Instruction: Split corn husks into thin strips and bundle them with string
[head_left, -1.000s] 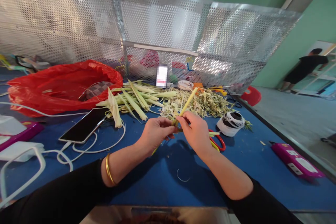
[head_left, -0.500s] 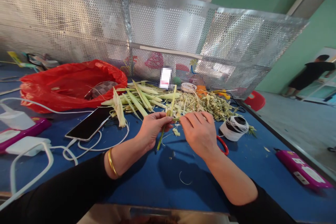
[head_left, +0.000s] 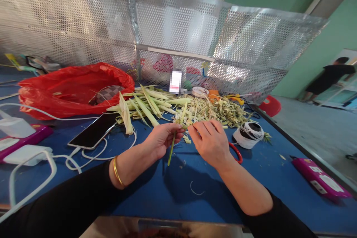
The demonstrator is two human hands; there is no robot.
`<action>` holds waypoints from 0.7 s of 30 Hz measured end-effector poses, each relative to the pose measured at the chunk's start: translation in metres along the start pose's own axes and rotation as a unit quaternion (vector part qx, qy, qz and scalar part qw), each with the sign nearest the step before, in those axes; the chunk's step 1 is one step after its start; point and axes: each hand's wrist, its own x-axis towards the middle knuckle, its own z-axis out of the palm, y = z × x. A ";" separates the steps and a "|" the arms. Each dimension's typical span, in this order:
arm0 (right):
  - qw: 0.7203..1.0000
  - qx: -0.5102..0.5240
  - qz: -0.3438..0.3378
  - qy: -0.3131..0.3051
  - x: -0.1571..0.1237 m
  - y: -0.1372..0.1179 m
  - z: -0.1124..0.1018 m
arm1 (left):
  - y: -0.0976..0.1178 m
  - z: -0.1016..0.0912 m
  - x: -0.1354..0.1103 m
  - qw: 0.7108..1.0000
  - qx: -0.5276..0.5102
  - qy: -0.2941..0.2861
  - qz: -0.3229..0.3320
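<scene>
My left hand (head_left: 160,139) is closed in a pinch on a narrow green corn husk strip (head_left: 171,151). One end of the strip hangs below the fingers and the other rises above them. Close by on the right, my right hand (head_left: 210,143) pinches a thin piece of husk that runs across from the left fingertips; its curled fingers hide most of it. Behind both hands lie pale green corn husks (head_left: 149,111) and a heap of shredded dry plant bits (head_left: 228,113). A red loop handle (head_left: 237,153) shows partly beside my right wrist.
A spool of white string (head_left: 248,135) stands at the right. On the left are a red plastic bag (head_left: 50,93), a phone (head_left: 93,132) with white cables, and a purple power strip (head_left: 41,135). Another purple device (head_left: 320,178) lies near the right edge. A person (head_left: 330,78) stands far off.
The upright strip in my left hand now sits lower, its bottom end hanging further below the fingers. My right hand has shifted slightly left; both hands keep their pinch.
</scene>
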 end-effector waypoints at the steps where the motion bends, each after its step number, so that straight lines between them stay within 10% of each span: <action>1: 1.000 -0.011 0.014 0.004 0.000 0.000 -0.001 | 0.000 0.001 0.000 1.000 -0.016 -0.006 -0.006; 8: 0.988 -0.031 0.150 0.033 0.002 0.010 -0.004 | 0.001 0.002 -0.004 0.997 -0.014 0.029 0.063; 21: 0.989 -0.016 0.147 0.028 0.005 0.014 -0.004 | -0.002 0.003 0.000 0.982 0.028 0.036 0.181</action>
